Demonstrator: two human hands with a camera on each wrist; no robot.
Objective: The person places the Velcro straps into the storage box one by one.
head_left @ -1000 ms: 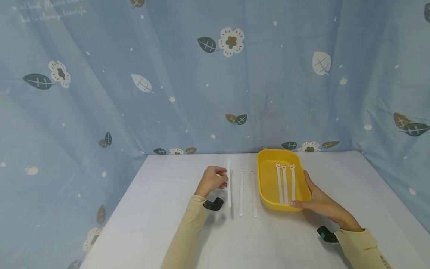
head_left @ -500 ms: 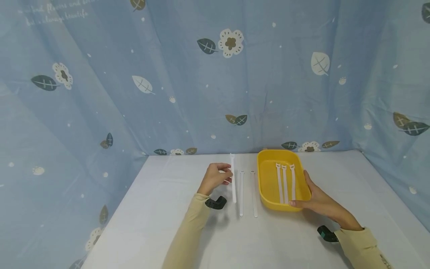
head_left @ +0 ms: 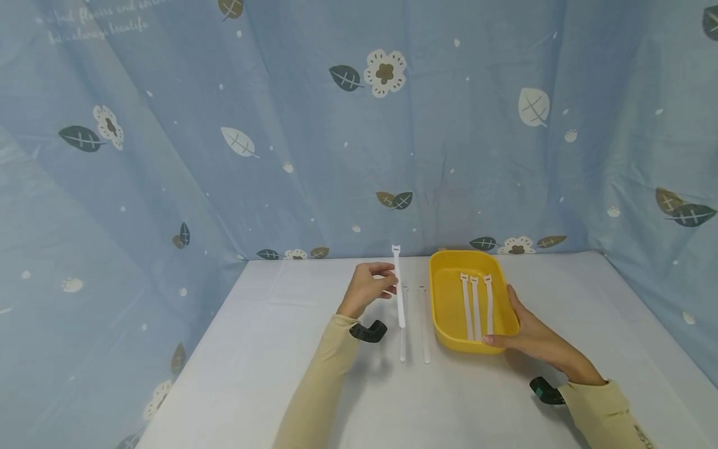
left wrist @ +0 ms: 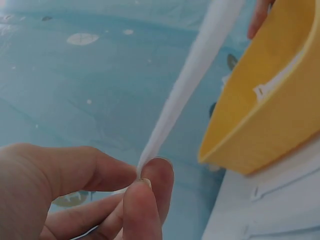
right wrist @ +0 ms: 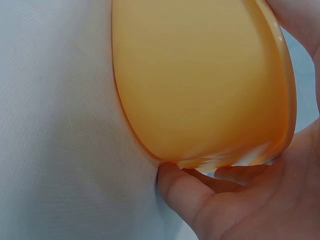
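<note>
My left hand (head_left: 367,288) pinches a white cable tie (head_left: 399,296) between thumb and fingertips, with its slotted head pointing up and away. In the left wrist view the strap (left wrist: 185,92) rises from the pinch. My right hand (head_left: 530,333) grips the near right corner of a yellow plastic tray (head_left: 439,323), thumb at the rim. Inside the tray, 3 white cable ties (head_left: 476,308) lie side by side. Between the left hand and the tray, one cable tie (head_left: 424,330) lies on the table; another cable tie (head_left: 402,347) is partly hidden behind the held one.
A white cloth covers the table (head_left: 263,349). Blue patterned curtain (head_left: 314,156) stands behind it and at both sides. Dark wrist devices (head_left: 369,332) sit at both cuffs.
My left hand has lifted the cable tie and carried it right and away from me, over the nearest tie on the table. The right hand and tray have stayed put.
</note>
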